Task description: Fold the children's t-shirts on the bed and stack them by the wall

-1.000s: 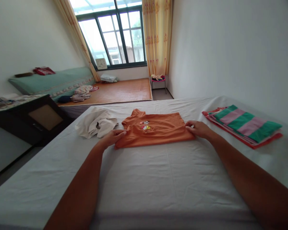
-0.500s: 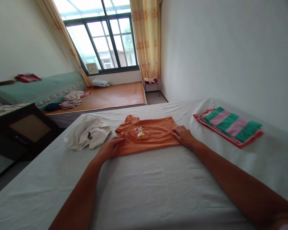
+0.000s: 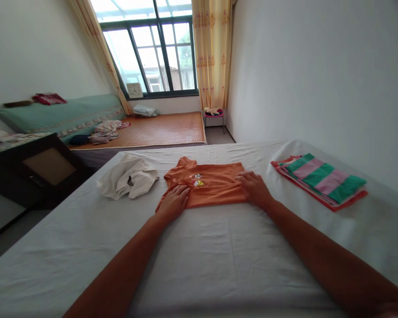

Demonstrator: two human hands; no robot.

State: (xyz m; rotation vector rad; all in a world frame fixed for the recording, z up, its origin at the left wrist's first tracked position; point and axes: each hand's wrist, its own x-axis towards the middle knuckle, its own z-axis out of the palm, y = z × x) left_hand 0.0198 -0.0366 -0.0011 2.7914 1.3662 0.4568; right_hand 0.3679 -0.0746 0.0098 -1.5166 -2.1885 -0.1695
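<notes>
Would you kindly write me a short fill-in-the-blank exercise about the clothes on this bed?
1. Both hands, the left hand and the right hand, rest flat on a folded shirt whose colour is ____.
2. The crumpled white garment lies to the shirt's ____.
3. The top cloth of the folded stack has pink and ____ stripes.

Missing words: orange; left; green
</notes>
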